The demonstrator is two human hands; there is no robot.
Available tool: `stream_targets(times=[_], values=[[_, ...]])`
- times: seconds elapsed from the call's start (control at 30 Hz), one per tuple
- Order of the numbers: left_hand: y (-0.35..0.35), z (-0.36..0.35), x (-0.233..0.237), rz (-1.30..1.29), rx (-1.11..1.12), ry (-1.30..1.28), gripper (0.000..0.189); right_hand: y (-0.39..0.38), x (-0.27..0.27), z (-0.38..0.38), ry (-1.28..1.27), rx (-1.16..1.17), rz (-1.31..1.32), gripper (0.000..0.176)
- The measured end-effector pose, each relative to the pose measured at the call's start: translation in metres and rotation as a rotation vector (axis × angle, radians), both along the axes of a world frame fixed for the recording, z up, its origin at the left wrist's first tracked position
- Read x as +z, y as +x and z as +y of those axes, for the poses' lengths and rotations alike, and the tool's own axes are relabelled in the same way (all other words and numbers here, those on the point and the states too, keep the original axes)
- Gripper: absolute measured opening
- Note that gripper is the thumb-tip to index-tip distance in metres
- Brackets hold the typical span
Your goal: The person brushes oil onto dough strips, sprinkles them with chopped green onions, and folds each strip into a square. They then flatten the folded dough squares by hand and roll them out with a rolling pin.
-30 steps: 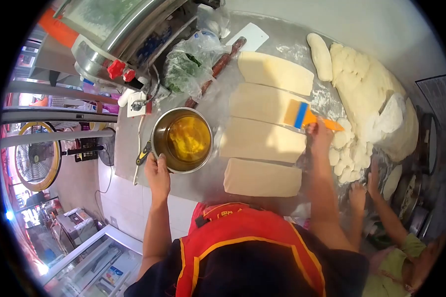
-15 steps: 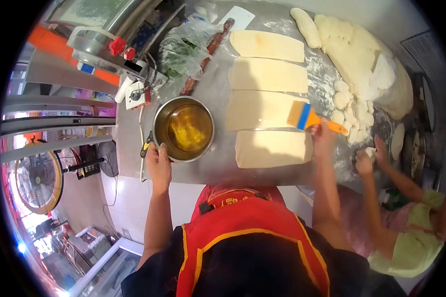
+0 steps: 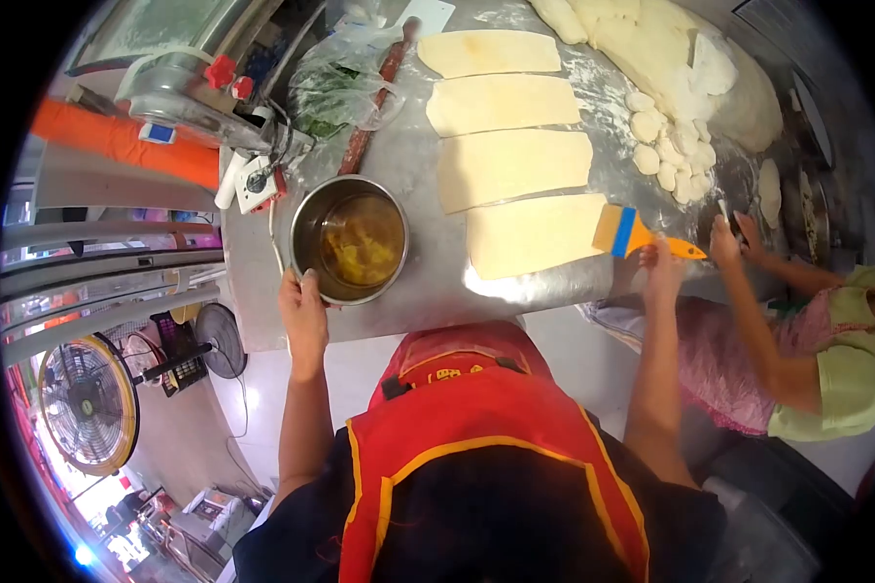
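Note:
My left hand (image 3: 304,313) is closed at the near edge of a round steel pot (image 3: 397,206), thumb up against the rim. Yellowish oil (image 3: 360,243) lies in the pot's bottom. In my right hand (image 3: 662,264) is a flat pastry brush (image 3: 640,233) with an orange handle and a blue band. Its bristles overlap the right end of the nearest dough sheet (image 3: 535,233). Beyond that sheet, several more flat rectangles of dough (image 3: 515,167) lie in a column on the steel table (image 3: 418,306).
A large dough mass (image 3: 671,58) and small dough pieces (image 3: 673,146) lie at the back right. A co-worker (image 3: 797,360) handles something small at the right. Back left are a rolling pin (image 3: 369,117), a plastic bag of greens (image 3: 335,92) and a power socket (image 3: 256,185).
My right hand has brought the brush from the second-nearest sheet to the right end of the nearest one. The whole view has shifted; my left hand stays at the pot.

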State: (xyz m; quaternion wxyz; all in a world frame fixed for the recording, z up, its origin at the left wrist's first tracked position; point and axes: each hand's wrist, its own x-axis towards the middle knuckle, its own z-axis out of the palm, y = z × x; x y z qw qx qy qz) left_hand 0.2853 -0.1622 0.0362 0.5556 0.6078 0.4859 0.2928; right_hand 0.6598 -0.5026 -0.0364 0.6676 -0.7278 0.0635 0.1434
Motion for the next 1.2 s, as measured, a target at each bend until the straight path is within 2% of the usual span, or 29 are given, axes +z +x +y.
stream_targets(times=[0.07, 0.1, 0.2, 0.33, 0.4, 0.5, 0.6, 0.63, 0.67, 0.73, 0.77, 0.87, 0.93, 1.03, 1.1, 1.2], values=[[-0.005, 0.001, 0.002, -0.007, 0.013, 0.009, 0.016, -0.011, 0.019, 0.004, 0.092, -0.039, 0.006, 0.024], [-0.007, 0.002, 0.002, -0.012, 0.022, 0.014, 0.016, -0.027, 0.030, 0.020, 0.158, 0.027, 0.011, 0.023], [-0.017, 0.003, 0.000, -0.003, 0.059, 0.031, 0.016, -0.066, 0.013, 0.056, 0.159, 0.229, 0.121, 0.023], [-0.036, 0.007, 0.001, 0.059, 0.084, 0.076, 0.016, -0.100, -0.001, 0.104, 0.161, 0.288, 0.196, 0.024], [-0.046, 0.009, 0.003, 0.093, 0.084, 0.105, 0.015, -0.078, -0.028, 0.086, 0.017, 0.256, 0.170, 0.031], [-0.063, 0.013, 0.003, 0.072, 0.138, 0.079, 0.013, -0.026, -0.025, 0.042, 0.012, 0.132, 0.040, 0.031], [-0.075, 0.018, 0.005, 0.002, 0.257, 0.042, 0.012, -0.009, 0.011, 0.060, -0.015, 0.041, -0.025, 0.029], [-0.080, 0.019, 0.008, 0.011, 0.276, 0.037, 0.012, -0.020, 0.025, 0.088, 0.002, 0.127, -0.062, 0.027], [-0.089, 0.023, 0.005, 0.006, 0.287, 0.049, 0.012, -0.018, -0.001, 0.111, -0.122, 0.263, -0.307, 0.027], [-0.106, 0.030, -0.004, -0.001, 0.311, 0.074, 0.011, -0.035, -0.008, 0.165, -0.066, 0.350, -0.256, 0.028], [-0.106, 0.030, 0.001, -0.022, 0.359, 0.076, 0.011, -0.047, 0.012, 0.191, 0.111, 0.298, 0.041, 0.029], [-0.111, 0.031, 0.009, 0.029, 0.431, 0.122, 0.010, -0.032, -0.010, 0.208, 0.126, 0.386, 0.077, 0.031], [-0.116, 0.035, 0.009, 0.025, 0.474, 0.116, 0.010, 0.000, -0.012, 0.190, 0.145, 0.241, 0.076, 0.030], [-0.135, 0.044, 0.000, 0.028, 0.480, 0.089, 0.009, 0.063, -0.012, 0.131, 0.010, 0.170, -0.060, 0.028], [-0.136, 0.047, -0.001, 0.003, 0.533, 0.067, 0.009, 0.083, -0.005, 0.108, 0.010, 0.063, -0.077, 0.029], [-0.137, 0.050, -0.012, -0.002, 0.613, 0.063, 0.010, 0.084, -0.009, 0.140, 0.029, 0.180, -0.119, 0.031]])
